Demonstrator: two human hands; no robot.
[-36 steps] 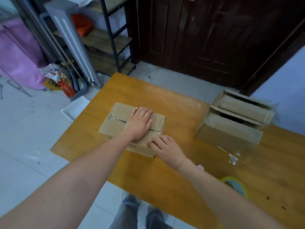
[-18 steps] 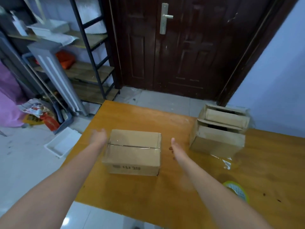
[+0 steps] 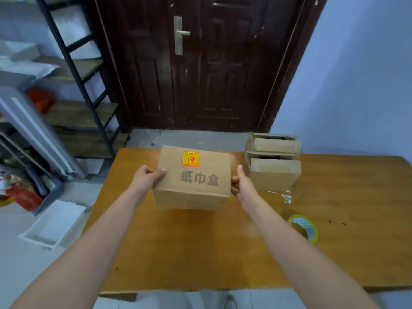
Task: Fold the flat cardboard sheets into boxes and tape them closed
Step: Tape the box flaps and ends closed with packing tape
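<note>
Gripping the cardboard box [image 3: 194, 179] at both ends above the wooden table [image 3: 200, 253], I have my left hand [image 3: 146, 178] with thumb on the printed face and my right hand [image 3: 242, 186] clamped on the opposite end, fingers of both hidden behind the cardboard. Box tilted toward me, printed characters and an orange sticker [image 3: 190, 158] facing up; its taped seam out of sight. Two more boxes [image 3: 273, 166] sit far right, their openings dark, and a tape roll [image 3: 304, 227] lies partly behind my right forearm.
</note>
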